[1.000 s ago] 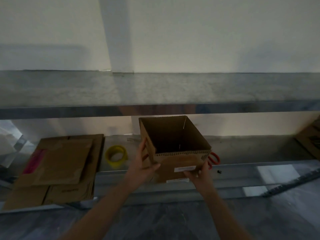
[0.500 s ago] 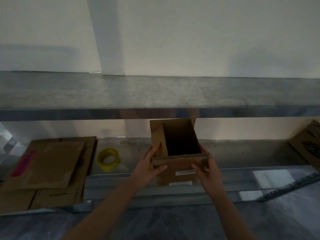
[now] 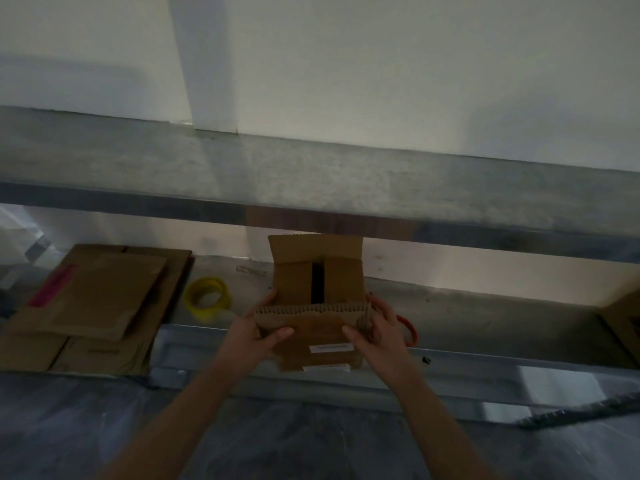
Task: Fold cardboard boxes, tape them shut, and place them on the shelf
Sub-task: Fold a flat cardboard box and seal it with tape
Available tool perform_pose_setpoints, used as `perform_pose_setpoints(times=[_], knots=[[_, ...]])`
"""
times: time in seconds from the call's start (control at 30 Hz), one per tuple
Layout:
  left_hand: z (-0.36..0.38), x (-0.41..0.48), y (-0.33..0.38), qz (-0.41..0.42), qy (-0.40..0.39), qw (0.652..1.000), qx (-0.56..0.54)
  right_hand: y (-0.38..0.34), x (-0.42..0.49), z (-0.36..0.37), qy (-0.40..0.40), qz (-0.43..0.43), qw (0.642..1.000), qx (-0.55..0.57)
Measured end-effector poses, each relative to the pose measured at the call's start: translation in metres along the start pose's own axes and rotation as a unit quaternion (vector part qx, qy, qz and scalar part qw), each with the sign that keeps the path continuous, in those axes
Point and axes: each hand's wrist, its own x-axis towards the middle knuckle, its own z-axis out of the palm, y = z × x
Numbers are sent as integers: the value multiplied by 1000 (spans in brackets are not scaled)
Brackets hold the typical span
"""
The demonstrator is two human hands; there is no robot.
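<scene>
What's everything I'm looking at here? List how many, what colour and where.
cardboard box: one, brown, top open, centre, at the lower shelf's front edge
white labels: two, on the box's near face
flattened cardboard: one stack, brown, lower shelf, left; sheet count unclear
tape roll: one, yellow, lower shelf, between stack and box
red handle: one loop, just beyond the right hand; possibly scissors
second box: one, brown, far right, cut off by the frame
upper shelf: one, grey metal, above the box
lower shelf: one, grey metal
left hand: grips the box's left side
right hand: grips the box's right side
</scene>
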Motion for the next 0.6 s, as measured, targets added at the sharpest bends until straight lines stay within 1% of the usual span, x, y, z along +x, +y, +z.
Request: perform_pose_setpoints(times=[0.1, 0.2, 0.27, 0.33, 0.4, 0.53, 0.6], knots=[[-8, -2, -10, -15, -4, 1000, 26, 9, 0, 16, -15, 6, 1000, 6], [-15, -1, -19, -25, -7, 997, 67, 18, -1, 36, -31, 37, 999, 2], [-15, 1, -21, -35, -12, 997, 61, 21, -3, 40, -18, 58, 998, 17], [-12, 4, -19, -23, -28, 996, 87, 22, -3, 37, 8, 66, 997, 29], [-6, 7, -18, -16, -51, 993, 102, 27, -3, 33, 6, 72, 997, 35], [1, 14, -18, -50, -46, 997, 47, 42, 2, 28, 6, 97, 993, 72], [-2, 18, -26, -68, -48, 997, -5, 41, 6, 28, 13, 101, 992, 75]])
